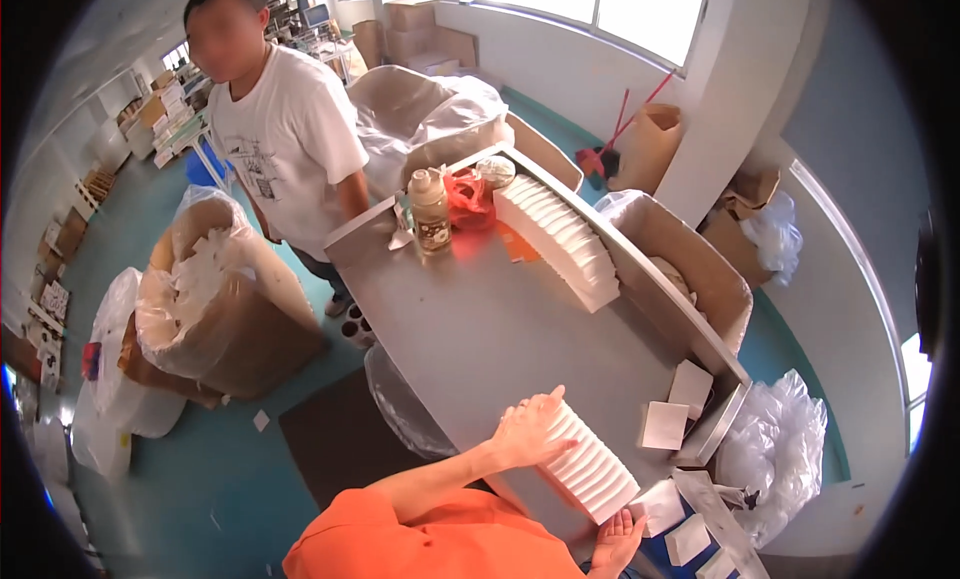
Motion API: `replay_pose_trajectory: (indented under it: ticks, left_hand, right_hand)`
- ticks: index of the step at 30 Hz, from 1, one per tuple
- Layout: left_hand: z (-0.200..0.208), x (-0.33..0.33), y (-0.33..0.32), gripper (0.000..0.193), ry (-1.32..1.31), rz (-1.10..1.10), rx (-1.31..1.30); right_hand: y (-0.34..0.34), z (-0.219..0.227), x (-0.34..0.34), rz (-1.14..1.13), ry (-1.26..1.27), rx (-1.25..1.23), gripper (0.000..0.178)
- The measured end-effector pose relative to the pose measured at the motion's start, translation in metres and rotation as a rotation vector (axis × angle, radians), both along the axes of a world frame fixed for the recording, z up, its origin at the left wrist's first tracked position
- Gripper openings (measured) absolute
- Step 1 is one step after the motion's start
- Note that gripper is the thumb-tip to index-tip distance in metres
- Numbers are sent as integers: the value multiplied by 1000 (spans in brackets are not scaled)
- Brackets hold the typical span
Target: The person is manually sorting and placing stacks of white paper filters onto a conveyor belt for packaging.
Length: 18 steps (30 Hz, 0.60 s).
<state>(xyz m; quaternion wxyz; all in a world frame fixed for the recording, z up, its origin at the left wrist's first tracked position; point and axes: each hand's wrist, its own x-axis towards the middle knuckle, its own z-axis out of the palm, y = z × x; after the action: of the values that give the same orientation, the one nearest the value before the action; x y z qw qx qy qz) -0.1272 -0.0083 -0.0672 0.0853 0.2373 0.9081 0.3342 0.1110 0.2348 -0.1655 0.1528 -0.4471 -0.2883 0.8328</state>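
A short row of thin white pieces (597, 471), pressed side by side, lies along the near edge of the table; their exact kind I cannot tell. My left hand (532, 431) is closed over the row's far left end, its thumb side against the pieces. At the near right end, my right hand (615, 542) has its palm turned up and fingers apart, close beside the last piece. White box-like blocks (660, 507) lie just right of that hand. A longer row of similar white pieces (560, 241) stands along the table's far right side.
The grey table (470, 319) has a raised right rim. On it are a bottle (430, 214), a red plastic bag (470, 201) and white blocks (664, 425). A person (280, 129) stands beyond its left corner. Lined cartons (230, 309) and clear plastic bags (775, 459) surround it.
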Motion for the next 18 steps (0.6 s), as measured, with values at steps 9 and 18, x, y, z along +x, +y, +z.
replay_pose_trajectory:
  ticks: [9,18]
  left_hand:
    - [-3,9,16,99,-16,1,37]
    - [-15,15,20,103,-155,-45,68]
  right_hand:
    - [-56,70,-59,138,107,212,44]
    - [-21,43,-24,-157,-69,-58,37]
